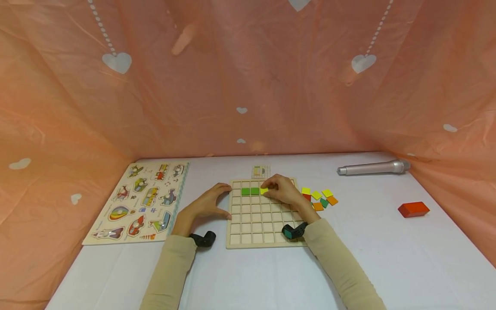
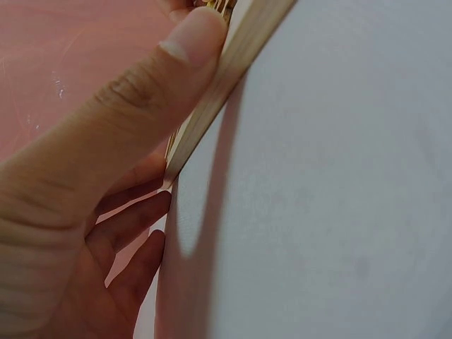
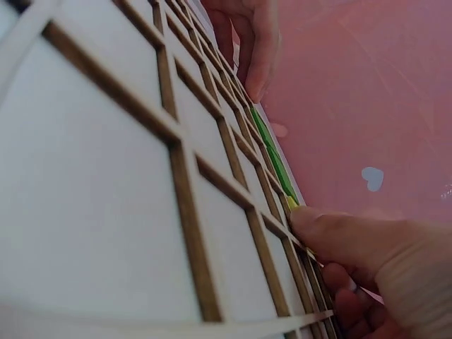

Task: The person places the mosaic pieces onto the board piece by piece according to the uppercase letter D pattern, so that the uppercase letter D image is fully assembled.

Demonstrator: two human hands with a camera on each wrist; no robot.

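A wooden grid board (image 1: 235, 242) lies on the white table. Two green tiles (image 1: 250, 191) sit side by side in its second row from the back, and a yellow tile (image 1: 264, 190) is just right of them. My right hand (image 1: 286, 191) has its thumb and fingertips at that yellow tile, the thumb touching it in the right wrist view (image 3: 293, 203). My left hand (image 1: 207, 202) rests at the board's left edge, thumb and fingers spread along it; in the left wrist view the thumb lies on the wooden rim (image 2: 236, 60).
Loose yellow, orange, red and green tiles (image 1: 317, 206) lie right of the board. A patterned card (image 1: 261, 172) is behind it. A vehicle puzzle (image 1: 143, 202) lies left; a silver microphone (image 1: 370, 168) and a red block (image 1: 413, 209) are at right.
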